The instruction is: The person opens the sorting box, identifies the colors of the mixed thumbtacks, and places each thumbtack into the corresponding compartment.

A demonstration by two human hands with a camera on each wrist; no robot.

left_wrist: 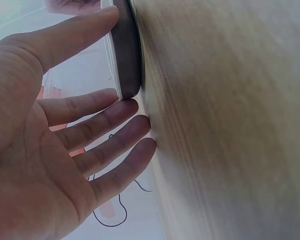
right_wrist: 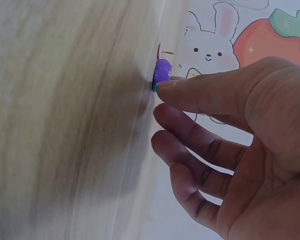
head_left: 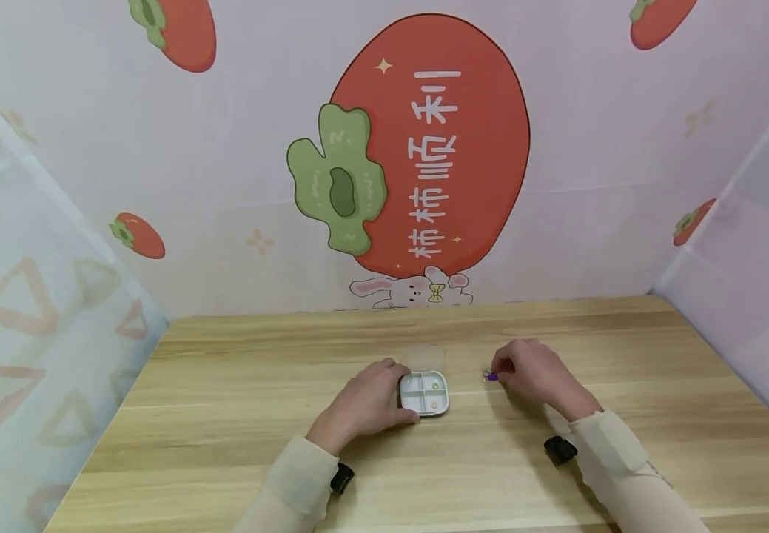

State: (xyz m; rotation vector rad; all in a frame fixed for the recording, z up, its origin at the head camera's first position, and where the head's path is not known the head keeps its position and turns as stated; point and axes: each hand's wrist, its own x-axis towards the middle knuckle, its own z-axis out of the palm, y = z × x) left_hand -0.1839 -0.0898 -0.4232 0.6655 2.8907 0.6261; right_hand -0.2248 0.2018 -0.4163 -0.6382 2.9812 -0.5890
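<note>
A white pill box with four-way dividers stands on the wooden table, its clear lid folded back behind it. My left hand holds the box from the left, thumb at the near edge and fingers at the far edge. A small green piece and a pale orange piece lie in the two right compartments. My right hand has thumb and forefinger pinched at a small purple piece low over the table. Beside it are a pink disc with a thin metal pin and a teal bit.
Wood-grain table extends around both hands. A printed backdrop closes off the back, and patterned sheets rise at both sides. Each wrist bears a black camera, such as the right one.
</note>
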